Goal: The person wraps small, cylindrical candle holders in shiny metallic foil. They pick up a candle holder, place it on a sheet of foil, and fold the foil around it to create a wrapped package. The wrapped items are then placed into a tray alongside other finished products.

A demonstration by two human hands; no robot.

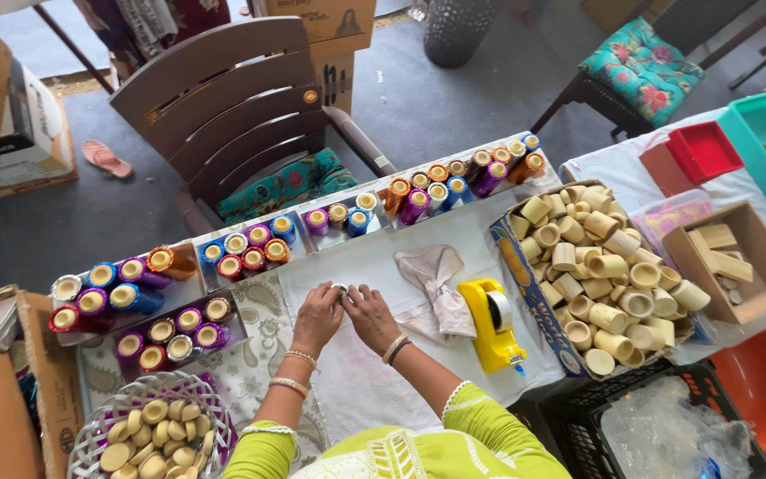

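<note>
1. While your left hand [316, 312] and right hand [367, 310] pinch one small pale piece [340, 289] together over the white cloth [356, 372] on the surface, the fingers close on it; what it is cannot be told.
2. Slip risk: dropped, it could vanish among the thread spools [250, 248].
3. Your right elbow is near the yellow tape dispenser [492, 324]; a nudge could tip it off the edge.

Yellow tape dispenser [492, 325]; red tray [704, 151]; teal floral cushion [641, 67]; lime-green sleeves [480, 424].

Yellow tape dispenser [491, 325], thread spools [250, 248]
</note>
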